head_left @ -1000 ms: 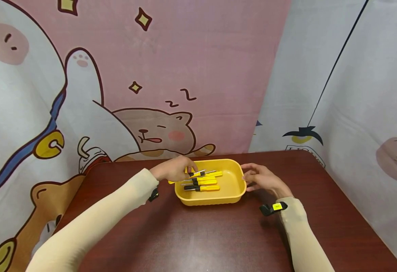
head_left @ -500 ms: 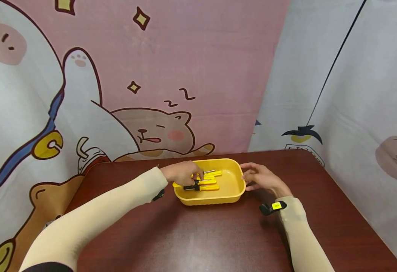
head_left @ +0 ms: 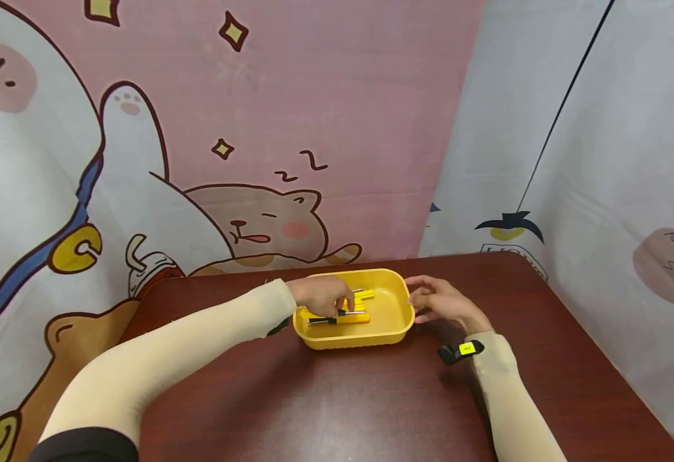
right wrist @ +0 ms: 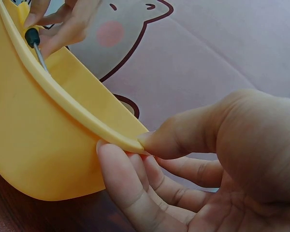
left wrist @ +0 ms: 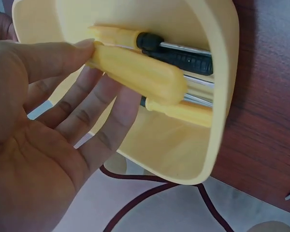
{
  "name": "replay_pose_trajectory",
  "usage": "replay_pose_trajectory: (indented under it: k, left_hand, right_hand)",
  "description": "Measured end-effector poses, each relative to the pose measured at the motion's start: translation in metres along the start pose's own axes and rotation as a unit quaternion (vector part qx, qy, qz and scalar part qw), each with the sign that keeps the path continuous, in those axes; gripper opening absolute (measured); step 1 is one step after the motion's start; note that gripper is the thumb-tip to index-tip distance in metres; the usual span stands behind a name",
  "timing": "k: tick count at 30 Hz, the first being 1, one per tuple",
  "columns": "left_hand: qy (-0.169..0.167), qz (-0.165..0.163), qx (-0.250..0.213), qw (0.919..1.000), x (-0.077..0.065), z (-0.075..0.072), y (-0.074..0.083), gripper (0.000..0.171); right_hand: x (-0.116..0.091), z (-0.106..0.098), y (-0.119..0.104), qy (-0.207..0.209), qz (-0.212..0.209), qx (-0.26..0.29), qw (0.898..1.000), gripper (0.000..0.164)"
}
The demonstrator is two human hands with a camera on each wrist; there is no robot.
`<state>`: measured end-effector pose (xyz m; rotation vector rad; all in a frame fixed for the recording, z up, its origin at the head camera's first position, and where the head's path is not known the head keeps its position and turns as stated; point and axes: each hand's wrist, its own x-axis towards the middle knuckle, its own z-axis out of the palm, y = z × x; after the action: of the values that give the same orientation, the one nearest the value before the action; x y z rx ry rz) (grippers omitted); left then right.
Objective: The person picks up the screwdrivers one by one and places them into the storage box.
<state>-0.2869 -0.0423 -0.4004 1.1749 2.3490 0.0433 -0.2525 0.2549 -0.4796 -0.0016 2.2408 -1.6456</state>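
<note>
My left hand reaches over the left part of a yellow plastic tray. Between thumb and fingers it pinches a screwdriver with a yellow handle. The black collar and metal shaft of that screwdriver show in the right wrist view, the shaft pointing right in the head view. Beneath it, several more yellow-handled screwdrivers lie in the tray, partly covered by the hand. At the tray's right end my right hand pinches the rim, thumb on the inside and fingers against the outer wall.
The tray stands towards the back of a dark red-brown table. Close behind the table hangs a curtain with cartoon animals, and another pale curtain runs along the right side.
The left hand has moved right and slightly nearer, carrying the screwdriver from the tray's left edge to over the other screwdrivers. The right hand has kept its place on the rim.
</note>
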Motion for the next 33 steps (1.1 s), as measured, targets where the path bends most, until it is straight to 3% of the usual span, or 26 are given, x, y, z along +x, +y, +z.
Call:
replay_pose_trajectory:
  k: [8,19,33]
  left_hand:
    - [-0.02,-0.004,0.005,0.9998,0.004,0.004,0.001,0.034]
    - [-0.027,-0.013,-0.013,0.9995,0.011,0.022,-0.001,0.032]
    - [-0.023,0.004,0.031,0.9992,0.023,0.026,0.004,0.026]
  right_hand:
    - [-0.002,0.001,-0.005,-0.009,-0.011,0.0,1.0,0.055]
    - [-0.003,0.003,-0.005,-0.004,-0.01,-0.003,1.0,0.055]
    - [-0.002,0.001,-0.001,0.001,-0.007,-0.004,1.0,0.054]
